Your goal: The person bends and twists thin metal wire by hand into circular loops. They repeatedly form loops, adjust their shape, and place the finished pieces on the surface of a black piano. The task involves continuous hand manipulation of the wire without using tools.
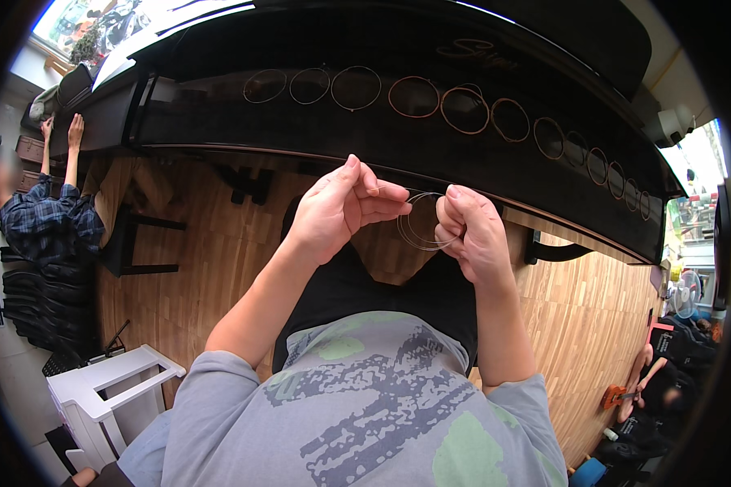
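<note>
My left hand (341, 207), fingers partly curled, has the thin end of a coiled metal string (414, 243) at its thumb and forefinger. My right hand (471, 227) is closed on the right side of that coil, which hangs as a loose ring between both hands. Beyond them is a glossy black piano (300, 134), with several separate silver and copper-coloured string coils (418, 114) laid in a curved row along its dark surface. My grey T-shirt and dark-clad legs are below.
At left, another person (36, 215) in plaid reaches to the piano's end, near a black bench (126, 252). A white stand-like piece (105, 381) is at lower left. At right are a fan (684, 294), people in black (666, 357) and an orange small guitar (616, 396).
</note>
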A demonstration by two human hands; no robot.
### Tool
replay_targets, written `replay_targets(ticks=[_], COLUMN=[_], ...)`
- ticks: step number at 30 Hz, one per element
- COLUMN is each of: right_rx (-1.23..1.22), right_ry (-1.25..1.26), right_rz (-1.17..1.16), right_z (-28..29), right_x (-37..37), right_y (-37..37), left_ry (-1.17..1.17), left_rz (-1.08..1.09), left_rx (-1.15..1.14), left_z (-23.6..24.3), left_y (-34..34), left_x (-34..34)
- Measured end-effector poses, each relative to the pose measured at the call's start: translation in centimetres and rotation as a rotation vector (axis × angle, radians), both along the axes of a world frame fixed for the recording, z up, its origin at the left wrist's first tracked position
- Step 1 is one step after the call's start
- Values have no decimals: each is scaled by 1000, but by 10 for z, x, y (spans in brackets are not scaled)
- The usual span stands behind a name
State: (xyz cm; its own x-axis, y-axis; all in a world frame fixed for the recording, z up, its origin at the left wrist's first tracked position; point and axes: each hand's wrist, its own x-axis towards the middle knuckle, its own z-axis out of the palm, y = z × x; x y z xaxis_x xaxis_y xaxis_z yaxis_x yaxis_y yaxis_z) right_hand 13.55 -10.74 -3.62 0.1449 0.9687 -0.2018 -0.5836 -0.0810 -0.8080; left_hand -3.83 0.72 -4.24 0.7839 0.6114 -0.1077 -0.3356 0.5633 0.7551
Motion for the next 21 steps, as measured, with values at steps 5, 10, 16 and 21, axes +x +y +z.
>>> replay_targets(ticks=[5, 10, 16, 21], right_rx=[3, -14, -4, 0], right_ry=[16, -12, 31, 45], right_rz=[-35, -36, 22, 39], right_z=[-2, -1, 0, -3], right_x=[-4, -4, -2, -3], right_y=[3, 2, 1, 0], left_ry=[-99, -76, 30, -127], left_rz=[-97, -121, -86, -147], left_rx=[-192, -188, -126, -204], left_z=[-3, -4, -3, -4], left_y=[-14, -14, -14, -15], left_x=[8, 5, 3, 4])
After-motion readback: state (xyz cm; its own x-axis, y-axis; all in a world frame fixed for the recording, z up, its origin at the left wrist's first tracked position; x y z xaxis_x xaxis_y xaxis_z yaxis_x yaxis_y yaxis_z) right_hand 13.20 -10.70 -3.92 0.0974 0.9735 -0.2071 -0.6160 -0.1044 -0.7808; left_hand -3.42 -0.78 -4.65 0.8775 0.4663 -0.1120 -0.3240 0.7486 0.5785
